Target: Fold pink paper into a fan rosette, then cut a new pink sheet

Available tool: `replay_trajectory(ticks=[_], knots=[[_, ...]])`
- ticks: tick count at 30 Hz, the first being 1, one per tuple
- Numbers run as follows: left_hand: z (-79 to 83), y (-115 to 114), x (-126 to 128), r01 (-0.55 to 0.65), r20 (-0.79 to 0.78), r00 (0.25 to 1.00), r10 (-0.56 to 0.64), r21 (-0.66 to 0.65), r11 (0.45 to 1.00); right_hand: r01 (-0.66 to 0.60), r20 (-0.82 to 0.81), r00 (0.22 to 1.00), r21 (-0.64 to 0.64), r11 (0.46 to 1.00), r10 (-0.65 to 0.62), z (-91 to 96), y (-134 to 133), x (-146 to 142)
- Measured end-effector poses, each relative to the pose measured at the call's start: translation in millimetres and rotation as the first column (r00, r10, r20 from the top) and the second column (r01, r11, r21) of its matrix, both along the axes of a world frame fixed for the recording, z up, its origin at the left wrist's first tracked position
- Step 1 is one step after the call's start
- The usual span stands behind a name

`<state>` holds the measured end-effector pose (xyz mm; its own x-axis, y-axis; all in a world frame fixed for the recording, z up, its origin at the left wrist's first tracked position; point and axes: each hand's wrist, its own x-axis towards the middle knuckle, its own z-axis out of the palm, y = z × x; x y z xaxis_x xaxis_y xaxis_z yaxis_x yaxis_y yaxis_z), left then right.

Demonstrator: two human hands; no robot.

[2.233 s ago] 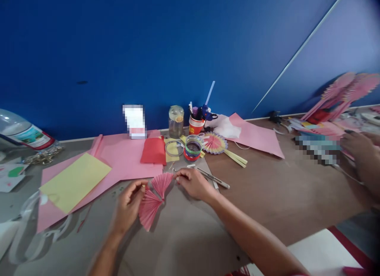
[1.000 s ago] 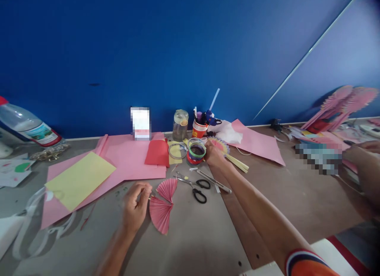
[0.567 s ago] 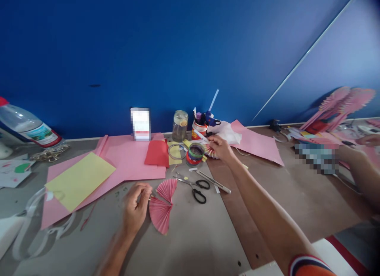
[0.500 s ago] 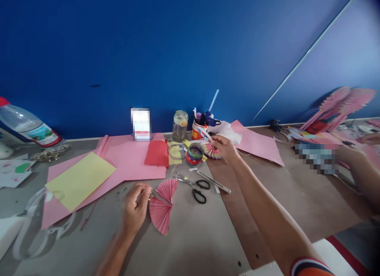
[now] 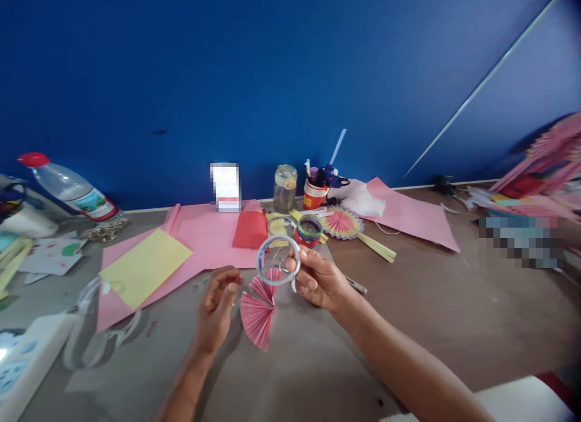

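Observation:
My right hand (image 5: 320, 283) is closed on a clear ring-shaped tape roll (image 5: 278, 260), held upright just above the table. Below it lies a pink pleated paper fan (image 5: 258, 310) folded into two wings. My left hand (image 5: 218, 307) is curled, with fingertips pinched at the fan's left edge where the wings meet. The scissors and the metal tool seen earlier are mostly hidden behind my right hand.
Behind the fan lie pink sheets (image 5: 204, 237), a yellow sheet (image 5: 145, 267) and red paper (image 5: 250, 229). A stack of tape rolls (image 5: 310, 229), a cup of pens (image 5: 314, 195), a jar (image 5: 285, 187) and a multicoloured fan (image 5: 342, 222) stand further back. A bottle (image 5: 72, 189) lies at the left.
My right hand reached to the tape rolls near the cup, then came back holding a clear tape roll above the pink fan. My left hand stayed at the fan. The view shifted slightly.

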<state>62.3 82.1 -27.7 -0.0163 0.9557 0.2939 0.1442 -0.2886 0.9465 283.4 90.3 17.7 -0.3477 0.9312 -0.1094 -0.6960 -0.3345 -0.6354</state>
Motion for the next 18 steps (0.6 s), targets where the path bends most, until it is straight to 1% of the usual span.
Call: replay_trajectory(ticks=[1, 3, 5, 8, 10, 11, 13, 15, 16, 18], knots=[[-1.8, -1.0, -0.7, -0.006, -0.022, 1.000, 0.006, 0.032, 0.999, -0.022, -0.065, 0.998, -0.051, 0.998, 0.018, -7.1, 0.6, -9.0], [-4.3, -2.8, -1.0, 0.012, -0.104, 0.995, 0.002, 0.134, 0.991, -0.033, -0.163, 0.987, -0.144, 0.989, 0.010, -16.9, 2.4, -21.9], [-4.5, -4.3, 1.5, 0.083, -0.214, 0.976, -0.033, 0.227, 0.970, -0.035, -0.215, 0.977, -0.216, 0.976, -0.013, -20.6, 3.4, -30.5], [-2.2, -5.3, 9.3, 0.209, -0.355, 0.930, -0.095, 0.298, 0.931, -0.043, -0.234, 0.972, -0.256, 0.966, -0.019, -19.1, 1.6, -39.8], [-1.5, -5.9, 13.2, 0.223, -0.364, 0.925, -0.112, 0.277, 0.935, -0.043, -0.194, 0.981, -0.226, 0.973, -0.001, -17.1, -0.5, -43.4], [-1.6, -6.4, 13.9, 0.203, -0.336, 0.935, -0.116, 0.239, 0.949, -0.053, -0.143, 0.989, -0.192, 0.980, 0.026, -16.3, -1.5, -43.8], [-1.9, -7.0, 12.6, 0.121, -0.210, 0.973, -0.097, 0.103, 0.987, -0.083, 0.046, 0.995, -0.121, 0.989, 0.089, -15.0, -2.7, -40.9], [-1.2, -5.9, 8.8, 0.032, 0.012, 0.999, -0.032, -0.050, 0.998, -0.089, 0.277, 0.955, -0.072, 0.993, 0.105, -13.2, -2.9, -33.8], [0.0, -4.4, 6.8, 0.007, 0.148, 0.989, 0.009, -0.108, 0.994, -0.065, 0.376, 0.923, -0.047, 0.997, 0.078, -11.8, -2.7, -29.2], [3.6, -0.1, 3.9, 0.012, 0.401, 0.914, 0.057, -0.170, 0.985, 0.009, 0.547, 0.837, 0.041, 0.999, -0.030, -7.9, -1.7, -20.2]])
